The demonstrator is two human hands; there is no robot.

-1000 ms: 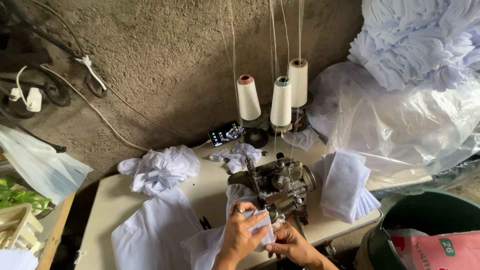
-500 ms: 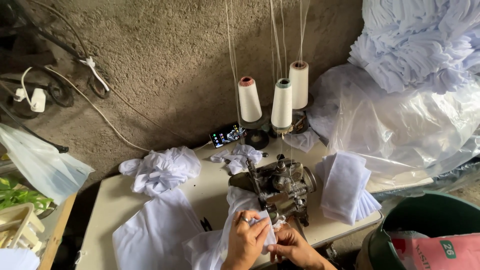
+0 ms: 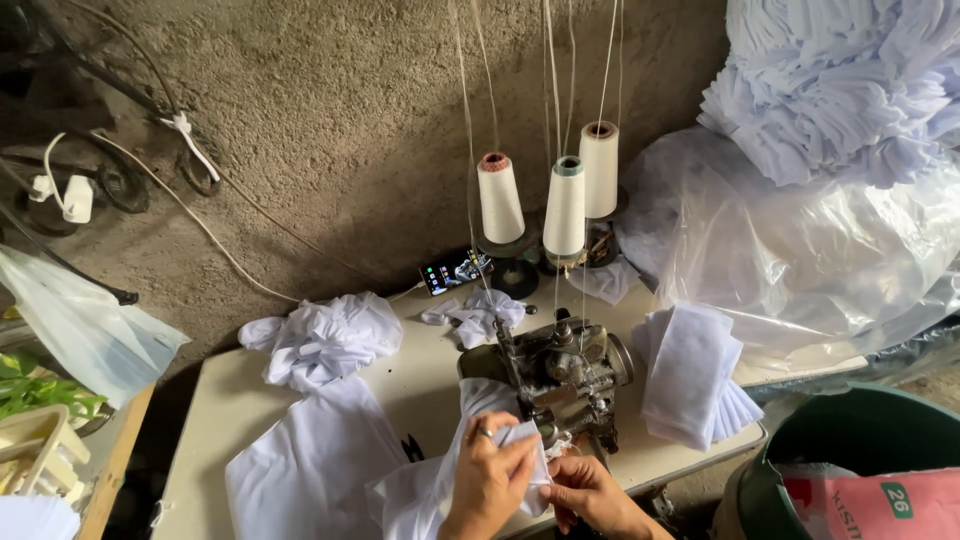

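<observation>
pinching white cloth piece (image 3: 520, 440) btwn fingers (image 3: 525, 452), by sewing machine (image 3: 565, 375)

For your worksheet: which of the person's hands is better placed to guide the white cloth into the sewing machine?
Probably the left hand: it lies flat on the white cloth beside the sewing machine, while the right hand pinches the edge lower down.

I see soft, matt white cloth (image 3: 500, 440) under my left hand (image 3: 490, 480) and right hand (image 3: 590, 490), against the dull grey metal of the sewing machine (image 3: 565, 375) (worn, faintly oily sheen). The counter (image 3: 420, 370) looks smooth, pale laminate. The wall (image 3: 350, 120) is rough plaster; the plastic sheeting (image 3: 800, 250) is glossy and crinkled.
</observation>
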